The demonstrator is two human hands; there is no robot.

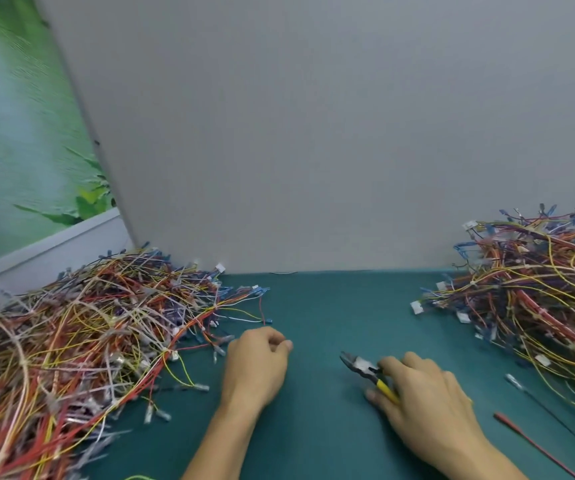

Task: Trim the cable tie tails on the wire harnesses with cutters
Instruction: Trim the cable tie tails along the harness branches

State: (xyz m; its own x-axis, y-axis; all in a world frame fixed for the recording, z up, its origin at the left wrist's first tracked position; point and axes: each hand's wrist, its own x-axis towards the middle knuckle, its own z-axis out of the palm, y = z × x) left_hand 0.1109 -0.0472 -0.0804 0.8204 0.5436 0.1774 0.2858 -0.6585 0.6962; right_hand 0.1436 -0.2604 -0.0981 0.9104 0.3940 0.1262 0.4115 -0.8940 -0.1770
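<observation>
A big heap of wire harnesses (71, 341) with white cable ties covers the left of the green table (317, 445). A second heap of harnesses (539, 289) lies at the right. My left hand (256, 365) rests on the table just right of the left heap, fingers curled, and I see nothing in it; a thin red wire ends near its knuckles. My right hand (424, 400) grips the yellow-handled cutters (365, 368), whose jaws point left toward the left hand, low over the table.
A grey partition wall (314, 133) stands along the back of the table. Loose red and black wires (535, 441) lie at the front right. A green poster (19, 133) hangs at the left.
</observation>
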